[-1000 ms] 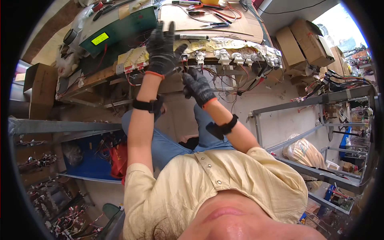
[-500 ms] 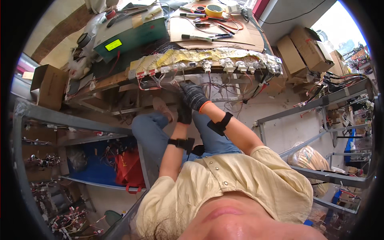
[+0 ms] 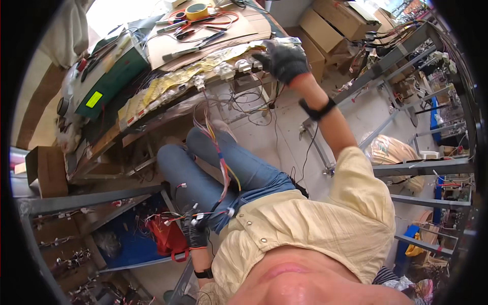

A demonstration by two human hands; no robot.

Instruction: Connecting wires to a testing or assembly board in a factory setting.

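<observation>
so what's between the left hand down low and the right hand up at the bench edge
In the head view, a bundle of coloured wires runs from the left hand up across the jeans-clad legs toward the bench, where the right hand rests.

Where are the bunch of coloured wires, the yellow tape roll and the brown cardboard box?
bunch of coloured wires (image 3: 219, 157), head view, on its middle stretch over the knee.
yellow tape roll (image 3: 196, 10), head view, on its rim.
brown cardboard box (image 3: 47, 170), head view, on its front face.

Multicoloured wire bundle (image 3: 219, 168) over blue jeans (image 3: 223, 173) (plain), dark grey gloves, pale yellow shirt (image 3: 305, 223), red bag (image 3: 168, 236) left of jeans
</observation>
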